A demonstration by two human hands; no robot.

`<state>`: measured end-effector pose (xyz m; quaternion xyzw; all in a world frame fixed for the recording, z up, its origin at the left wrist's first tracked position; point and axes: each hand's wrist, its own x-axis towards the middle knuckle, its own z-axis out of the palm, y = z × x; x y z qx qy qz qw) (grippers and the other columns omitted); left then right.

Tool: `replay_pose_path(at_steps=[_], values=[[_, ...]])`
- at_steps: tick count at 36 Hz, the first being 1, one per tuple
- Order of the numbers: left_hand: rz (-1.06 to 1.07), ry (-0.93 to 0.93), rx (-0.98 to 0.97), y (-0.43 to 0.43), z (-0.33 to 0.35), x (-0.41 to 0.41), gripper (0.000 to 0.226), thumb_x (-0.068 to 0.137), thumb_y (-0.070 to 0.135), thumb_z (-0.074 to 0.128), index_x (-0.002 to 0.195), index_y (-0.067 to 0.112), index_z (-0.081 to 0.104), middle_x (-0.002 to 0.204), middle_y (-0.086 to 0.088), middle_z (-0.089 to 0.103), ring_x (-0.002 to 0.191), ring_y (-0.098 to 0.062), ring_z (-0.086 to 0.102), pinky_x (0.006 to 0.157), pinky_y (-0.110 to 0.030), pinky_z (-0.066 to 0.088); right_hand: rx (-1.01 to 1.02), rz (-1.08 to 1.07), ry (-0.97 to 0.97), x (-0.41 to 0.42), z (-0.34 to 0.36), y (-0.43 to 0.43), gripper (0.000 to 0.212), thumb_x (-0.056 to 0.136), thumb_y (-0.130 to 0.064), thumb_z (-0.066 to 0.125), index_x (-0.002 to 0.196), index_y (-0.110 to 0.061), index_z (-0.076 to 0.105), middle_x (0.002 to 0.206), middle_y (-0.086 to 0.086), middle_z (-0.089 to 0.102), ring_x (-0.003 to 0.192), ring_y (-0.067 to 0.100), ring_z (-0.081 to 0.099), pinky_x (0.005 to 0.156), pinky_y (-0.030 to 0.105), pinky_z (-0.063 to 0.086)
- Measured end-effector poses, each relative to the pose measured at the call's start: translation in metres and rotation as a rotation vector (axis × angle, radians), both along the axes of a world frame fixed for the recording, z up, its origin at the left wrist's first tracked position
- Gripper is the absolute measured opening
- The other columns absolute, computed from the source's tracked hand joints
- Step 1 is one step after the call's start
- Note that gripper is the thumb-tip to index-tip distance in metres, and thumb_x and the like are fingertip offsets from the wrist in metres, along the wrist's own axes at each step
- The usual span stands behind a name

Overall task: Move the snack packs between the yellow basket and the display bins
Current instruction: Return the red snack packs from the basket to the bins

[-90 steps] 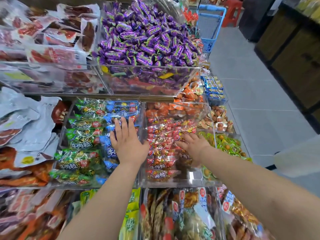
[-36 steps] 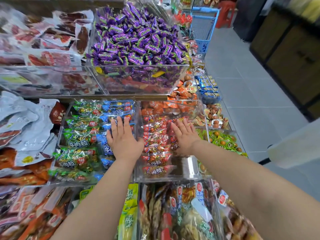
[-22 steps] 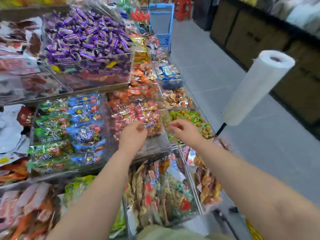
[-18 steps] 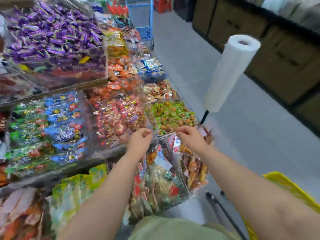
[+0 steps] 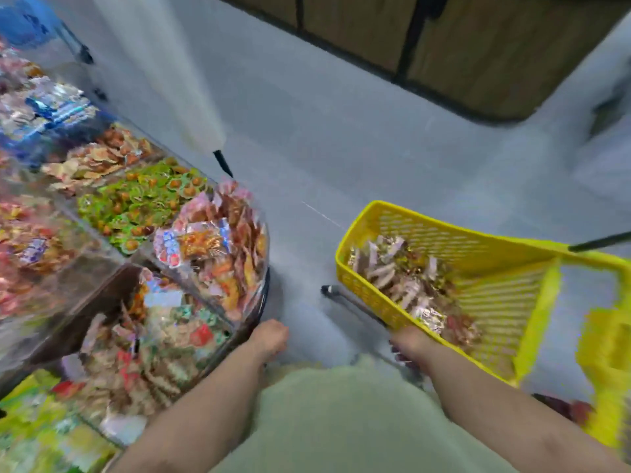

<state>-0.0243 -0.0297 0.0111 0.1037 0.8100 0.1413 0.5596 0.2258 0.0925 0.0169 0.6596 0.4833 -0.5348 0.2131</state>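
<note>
Two blurs: left hand [image 5: 269, 337] beside display bins [image 5: 263, 285], right hand [image 5: 409, 346] at yellow basket [image 5: 444, 237], grips unclear.

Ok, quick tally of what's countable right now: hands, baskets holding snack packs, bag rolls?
Hands: 2 (left hand, right hand)
Yellow basket holding snack packs: 1
White bag roll: 1
Total: 4

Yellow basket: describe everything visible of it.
The yellow basket looks like plastic, with slotted walls and a solid rim. It sits to the right of the display bins, skewed in the blurred view. A heap of snack packs lies along the wall nearest the bins. The right hand is at its near rim; blur hides whether it touches.
</note>
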Motion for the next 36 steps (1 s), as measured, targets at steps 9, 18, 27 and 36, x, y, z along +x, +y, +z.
replay_pose_path(at_steps=[9,18,27,36], values=[[-0.196,-0.046,0.008,0.067,-0.003,0.064,0.024,0.096,0.008,0.044,0.072,0.009,0.050,0.073,-0.010,0.055,0.051,-0.016,0.051,0.049,-0.022,0.034,0.018,-0.310,0.057,0.082,0.010,0.033,0.022,0.089,-0.009,0.047,0.068,-0.013,0.047,0.064,0.007,0.047,0.055,0.018,0.040,0.052,0.025,0.030],[-0.305,0.002,0.005,0.147,-0.009,0.068,0.017,0.097,0.015,0.048,0.080,0.014,0.050,0.076,-0.007,0.056,0.065,-0.020,0.050,0.057,-0.025,0.035,0.071,-0.723,0.137,0.105,0.008,0.067,0.019,0.095,-0.009,0.046,0.106,0.001,0.057,0.102,0.025,0.060,0.062,0.016,0.049,0.042,0.018,0.045],[-0.468,0.111,0.063,0.260,-0.030,0.033,0.020,0.094,0.010,0.050,0.078,0.005,0.061,0.090,-0.024,0.064,0.082,-0.032,0.060,0.072,-0.033,0.045,-0.024,-0.954,0.117,0.080,-0.017,0.101,0.038,0.098,-0.010,0.045,0.130,0.010,0.042,0.130,0.033,0.049,0.117,0.044,0.053,0.101,0.051,0.042],[-0.497,0.214,0.050,0.346,-0.063,0.012,0.054,0.084,0.021,0.065,0.133,0.007,0.046,0.119,-0.019,0.062,0.107,-0.031,0.059,0.084,-0.030,0.041,-0.017,-0.994,0.133,0.040,-0.055,0.153,0.018,0.097,-0.015,0.047,0.108,-0.006,0.058,0.084,0.006,0.059,0.080,0.021,0.060,0.076,0.031,0.053]])
